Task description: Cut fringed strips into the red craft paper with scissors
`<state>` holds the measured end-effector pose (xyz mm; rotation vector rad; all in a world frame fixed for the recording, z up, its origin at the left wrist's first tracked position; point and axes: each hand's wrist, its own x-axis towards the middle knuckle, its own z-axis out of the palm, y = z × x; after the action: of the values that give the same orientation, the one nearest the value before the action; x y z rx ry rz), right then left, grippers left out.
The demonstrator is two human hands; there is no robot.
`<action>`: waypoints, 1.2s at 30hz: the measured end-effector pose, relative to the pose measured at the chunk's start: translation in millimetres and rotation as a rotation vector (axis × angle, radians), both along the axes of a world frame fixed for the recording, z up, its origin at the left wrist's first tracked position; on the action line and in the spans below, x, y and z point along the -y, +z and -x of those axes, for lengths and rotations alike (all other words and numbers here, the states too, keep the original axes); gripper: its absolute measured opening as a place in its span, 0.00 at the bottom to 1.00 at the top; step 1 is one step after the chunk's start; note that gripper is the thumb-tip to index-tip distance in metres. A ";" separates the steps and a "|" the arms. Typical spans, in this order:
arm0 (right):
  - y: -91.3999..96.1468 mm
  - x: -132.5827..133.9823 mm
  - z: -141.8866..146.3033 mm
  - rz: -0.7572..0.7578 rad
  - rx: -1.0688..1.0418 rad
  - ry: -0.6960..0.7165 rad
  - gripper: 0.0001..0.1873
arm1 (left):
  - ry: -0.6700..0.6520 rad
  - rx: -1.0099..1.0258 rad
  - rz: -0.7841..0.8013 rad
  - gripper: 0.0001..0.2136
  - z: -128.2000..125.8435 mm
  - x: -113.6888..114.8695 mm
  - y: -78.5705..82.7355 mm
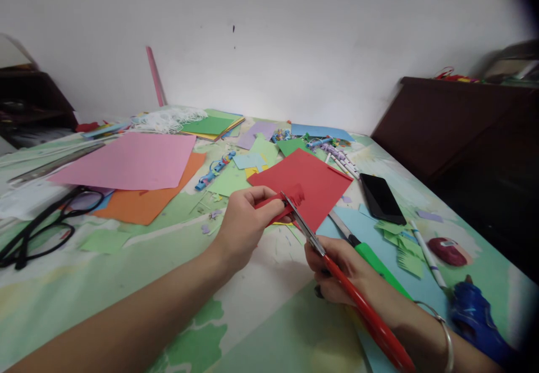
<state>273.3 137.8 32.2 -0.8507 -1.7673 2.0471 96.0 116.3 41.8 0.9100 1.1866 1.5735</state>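
Observation:
My left hand (248, 221) pinches a small strip of red paper (269, 198) between thumb and fingers, above the table's middle. In my right hand (337, 269) is a pair of scissors with red handles (357, 300). Their metal blades (301, 221) point up and to the left, with the tips at the red strip beside my left thumb. Whether the blades are cutting into the paper I cannot tell. Just behind both hands lies a larger red sheet (311, 173), with small red scraps seen near the blade tips.
Left are a pink sheet (138, 159), an orange sheet (147, 201) and black eyeglasses (46, 227). Right are a phone (382, 198), a green-handled cutter (379, 263), green paper pieces (406, 244) and a blue glue gun (474, 311). A dark cabinet (455, 120) stands beyond the right edge.

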 end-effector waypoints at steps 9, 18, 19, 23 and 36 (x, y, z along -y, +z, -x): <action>0.3 -0.7 -0.9 -0.058 0.000 0.019 0.11 | -0.003 0.015 -0.014 0.03 -0.2 -0.6 0.2; -17.6 -10.8 -7.2 -0.078 -0.073 0.122 0.15 | -0.001 0.046 0.003 0.04 -2.7 1.7 2.5; -15.7 -9.7 -6.6 -0.068 -0.068 0.113 0.15 | -0.001 0.046 0.006 0.04 -2.6 1.9 2.7; -5.8 -4.4 -4.6 -0.048 -0.029 0.071 0.14 | -0.004 0.043 0.000 0.04 -2.0 2.6 3.2; -3.6 -4.0 -4.6 -0.039 -0.018 0.064 0.14 | -0.007 0.038 -0.001 0.03 -1.5 0.5 1.8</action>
<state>277.9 141.8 28.6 -0.7719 -1.8408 2.0458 97.5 115.8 43.6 0.8807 1.1546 1.5794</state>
